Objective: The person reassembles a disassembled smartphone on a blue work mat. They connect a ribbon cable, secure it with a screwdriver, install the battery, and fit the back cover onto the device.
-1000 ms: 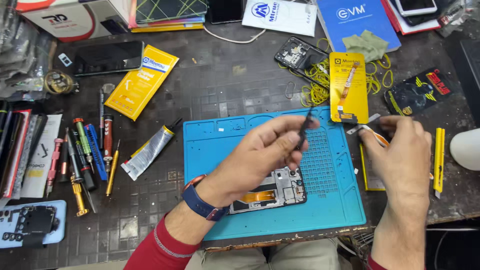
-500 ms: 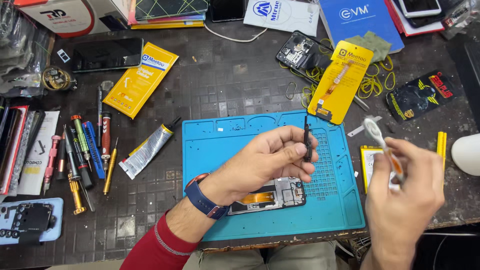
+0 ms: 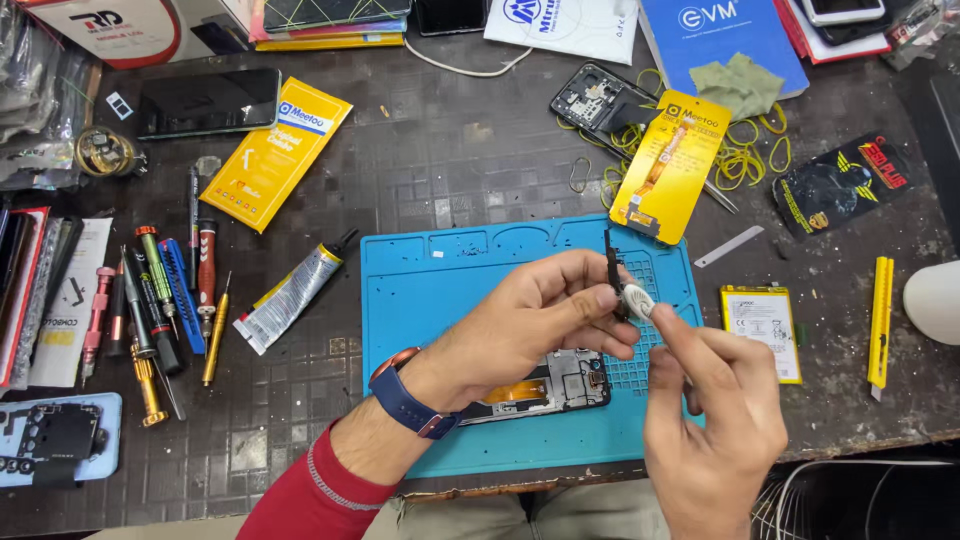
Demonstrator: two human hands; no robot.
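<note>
Fingers of the left hand [image 3: 535, 315] pinch a thin black strip [image 3: 611, 270] upright over the blue mat [image 3: 430, 290]; right hand [image 3: 715, 410], at five o'clock, pinches a small white roll [image 3: 637, 300] against it.

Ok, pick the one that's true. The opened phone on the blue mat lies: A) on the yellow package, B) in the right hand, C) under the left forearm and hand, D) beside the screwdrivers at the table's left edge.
C: the opened phone rests on the blue mat, showing just below the left hand, while the right hand holds a small white piece instead.
</note>
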